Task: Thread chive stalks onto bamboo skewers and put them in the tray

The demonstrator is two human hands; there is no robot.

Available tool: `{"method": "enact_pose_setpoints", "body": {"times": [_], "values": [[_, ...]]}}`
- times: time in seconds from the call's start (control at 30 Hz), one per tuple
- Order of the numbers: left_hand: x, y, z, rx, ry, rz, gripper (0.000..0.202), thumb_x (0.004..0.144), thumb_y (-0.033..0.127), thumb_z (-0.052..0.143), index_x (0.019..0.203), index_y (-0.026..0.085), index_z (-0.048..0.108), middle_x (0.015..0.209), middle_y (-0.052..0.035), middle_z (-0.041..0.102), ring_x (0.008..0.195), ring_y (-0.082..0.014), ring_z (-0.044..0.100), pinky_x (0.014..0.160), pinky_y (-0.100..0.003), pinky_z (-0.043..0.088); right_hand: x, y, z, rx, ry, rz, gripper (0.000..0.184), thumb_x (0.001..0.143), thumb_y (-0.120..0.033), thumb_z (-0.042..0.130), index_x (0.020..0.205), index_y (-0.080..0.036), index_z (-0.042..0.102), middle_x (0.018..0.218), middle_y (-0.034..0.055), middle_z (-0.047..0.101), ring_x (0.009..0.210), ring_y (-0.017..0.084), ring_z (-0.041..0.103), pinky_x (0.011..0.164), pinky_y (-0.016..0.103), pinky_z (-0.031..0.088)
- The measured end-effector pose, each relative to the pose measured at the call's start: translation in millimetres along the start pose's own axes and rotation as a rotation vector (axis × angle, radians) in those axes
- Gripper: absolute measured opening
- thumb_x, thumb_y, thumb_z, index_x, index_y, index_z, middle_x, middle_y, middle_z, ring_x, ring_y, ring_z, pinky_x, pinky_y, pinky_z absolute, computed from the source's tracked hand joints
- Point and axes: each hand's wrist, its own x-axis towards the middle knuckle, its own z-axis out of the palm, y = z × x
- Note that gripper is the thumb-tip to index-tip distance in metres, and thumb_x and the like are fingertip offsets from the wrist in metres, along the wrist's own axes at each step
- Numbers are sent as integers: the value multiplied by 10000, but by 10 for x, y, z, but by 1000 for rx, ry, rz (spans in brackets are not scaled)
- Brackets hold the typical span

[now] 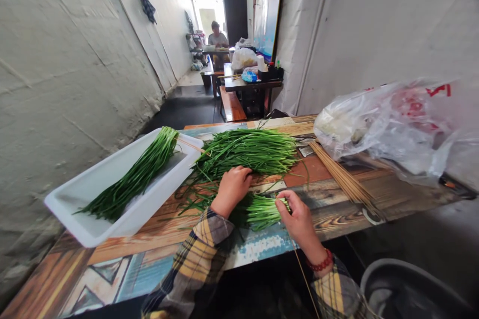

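A large pile of garlic chives (254, 152) lies across the table, stems to the right. My left hand (234, 187) is at its near edge, fingers curled in; what they hold, if anything, is hidden. Closer to me is a smaller bunch of chives (264, 212), partly under my left forearm. The fingertips of my right hand (297, 217) pinch together at the pale stem ends of this bunch. A thin bamboo skewer (305, 276) slants down from beneath my right hand past the table edge. It is unclear whether the fingers hold the skewer too.
A white plastic tray (75, 194) on the left holds chives on skewers (138, 174). Bare bamboo skewers (340, 174) lie in a bundle at right, beside a clear plastic bag (396, 124). A grey bucket (407, 269) stands below right. Another person (217, 37) sits far back.
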Motion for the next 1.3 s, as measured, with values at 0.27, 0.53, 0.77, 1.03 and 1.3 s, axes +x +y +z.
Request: {"method": "enact_pose_setpoints", "body": {"times": [0.27, 0.53, 0.77, 1.03, 1.3], "values": [[332, 287, -169, -46, 59, 296, 215, 882, 214, 491, 986, 180, 675, 936, -73, 655, 884, -190, 590, 815, -302, 445, 6, -7, 7, 72, -10, 3, 210, 890, -388, 474, 891, -205, 577, 717, -12, 617, 586, 130, 543, 570, 235, 398], [672, 587, -27, 254, 75, 363, 108, 826, 208, 569, 905, 200, 641, 958, -76, 584, 940, -239, 507, 809, -368, 412, 24, -3, 26, 136, -22, -11, 164, 900, -349, 478, 906, -212, 568, 770, -2, 649, 643, 143, 587, 616, 245, 413], [724, 555, 59, 228, 89, 319, 76, 813, 190, 575, 877, 204, 615, 941, -61, 572, 908, -223, 494, 773, -350, 385, 40, -55, -15, 159, -19, 5, 148, 897, -326, 480, 894, -209, 570, 732, -8, 637, 640, 143, 582, 620, 245, 408], [665, 488, 4, 283, 83, 391, 190, 837, 177, 535, 1013, 223, 590, 1042, -51, 572, 959, -220, 494, 799, -352, 371, 46, -61, -25, 201, -36, 13, 119, 888, -290, 491, 902, -199, 566, 761, -6, 633, 668, 138, 575, 650, 239, 399], [608, 527, -6, 356, 34, 429, 135, 873, 199, 482, 910, 209, 612, 931, -64, 591, 919, -227, 521, 774, -364, 359, 38, -40, -18, 180, -27, 14, 137, 894, -306, 488, 892, -195, 567, 718, -16, 603, 631, 132, 544, 619, 238, 376]]}}
